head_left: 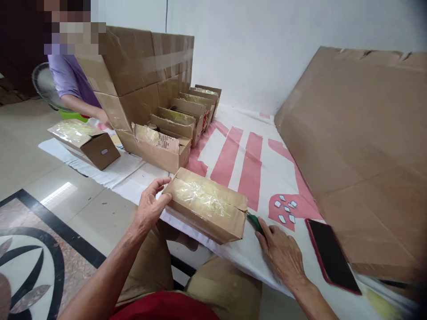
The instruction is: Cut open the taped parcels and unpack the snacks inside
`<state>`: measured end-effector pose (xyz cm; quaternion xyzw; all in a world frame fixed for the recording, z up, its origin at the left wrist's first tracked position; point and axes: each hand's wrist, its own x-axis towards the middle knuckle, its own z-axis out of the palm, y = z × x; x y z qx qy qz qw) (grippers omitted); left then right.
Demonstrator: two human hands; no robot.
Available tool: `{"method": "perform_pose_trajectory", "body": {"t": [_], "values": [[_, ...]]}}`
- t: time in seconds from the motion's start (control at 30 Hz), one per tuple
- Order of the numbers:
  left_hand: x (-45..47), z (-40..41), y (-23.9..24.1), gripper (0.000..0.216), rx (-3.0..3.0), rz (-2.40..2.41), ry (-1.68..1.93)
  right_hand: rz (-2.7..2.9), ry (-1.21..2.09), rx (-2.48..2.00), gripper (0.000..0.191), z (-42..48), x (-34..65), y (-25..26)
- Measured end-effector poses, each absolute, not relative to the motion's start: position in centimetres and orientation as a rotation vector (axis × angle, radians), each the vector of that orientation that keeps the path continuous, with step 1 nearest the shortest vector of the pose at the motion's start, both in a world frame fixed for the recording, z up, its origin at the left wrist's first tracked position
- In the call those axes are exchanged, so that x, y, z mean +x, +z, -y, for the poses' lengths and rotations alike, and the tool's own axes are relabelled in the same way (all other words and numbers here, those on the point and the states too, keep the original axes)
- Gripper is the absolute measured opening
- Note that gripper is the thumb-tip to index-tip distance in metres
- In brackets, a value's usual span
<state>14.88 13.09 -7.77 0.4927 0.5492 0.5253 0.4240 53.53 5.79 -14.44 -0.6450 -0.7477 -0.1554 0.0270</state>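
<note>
A small cardboard box (pixel 207 204) with a taped, shiny top lies on the white and red sheet (pixel 233 155) in front of me. My left hand (pixel 151 206) grips the box's left end, thumb on top. My right hand (pixel 282 253) rests on the sheet just right of the box, fingers closed round a small green tool (pixel 256 222) whose tip points at the box's right end.
A row of several similar small boxes (pixel 180 122) runs back along a big taped carton (pixel 143 75). Another small box (pixel 85 142) sits at left near a person in a purple shirt (pixel 71 80). A dark phone (pixel 330 255), small stickers (pixel 286 209) and a large flat cardboard sheet (pixel 360 146) lie at right.
</note>
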Motion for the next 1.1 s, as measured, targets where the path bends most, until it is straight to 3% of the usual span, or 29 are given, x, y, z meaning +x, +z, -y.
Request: {"method": "perform_pose_trajectory", "body": {"t": [0.1, 0.3, 0.43, 0.53, 0.7, 0.83, 0.97, 1.03, 1.1], "values": [[14.9, -13.1, -7.2, 0.047, 1.131, -1.264, 1.277, 2.335, -0.368, -1.866, 0.036, -6.2, 53.5, -13.2], [14.5, -13.4, -7.1, 0.035, 1.087, -1.125, 1.329, 2.115, -0.054, -1.558, 0.035, -6.8, 51.2, -5.9], [13.4, -12.9, -7.8, 0.04, 1.193, -1.086, 1.353, 2.203, 0.072, -1.415, 0.041, -8.3, 48.1, -2.4], [12.6, -12.3, -8.3, 0.048, 1.284, -1.063, 1.342, 2.311, 0.137, -1.414, 0.046, -9.9, 45.9, -1.9], [11.6, -11.5, -8.8, 0.04, 1.417, -1.087, 1.343, 2.176, 0.184, -1.505, 0.029, -12.3, 44.0, -1.8], [10.2, -11.6, -8.6, 0.02, 1.42, -1.069, 1.244, 1.881, 0.454, -1.585, 0.031, -15.0, 44.5, -1.3], [9.6, -12.0, -7.9, 0.03, 1.408, -1.009, 1.231, 1.768, 0.71, -1.645, 0.035, -18.0, 45.6, -2.1], [10.2, -12.0, -7.5, 0.031, 1.433, -1.118, 1.247, 1.824, 0.671, -1.711, 0.037, -18.8, 45.8, -2.7], [11.2, -11.8, -7.3, 0.027, 1.46, -1.229, 1.251, 1.97, 0.368, -1.786, 0.036, -18.8, 45.7, -3.0]]}}
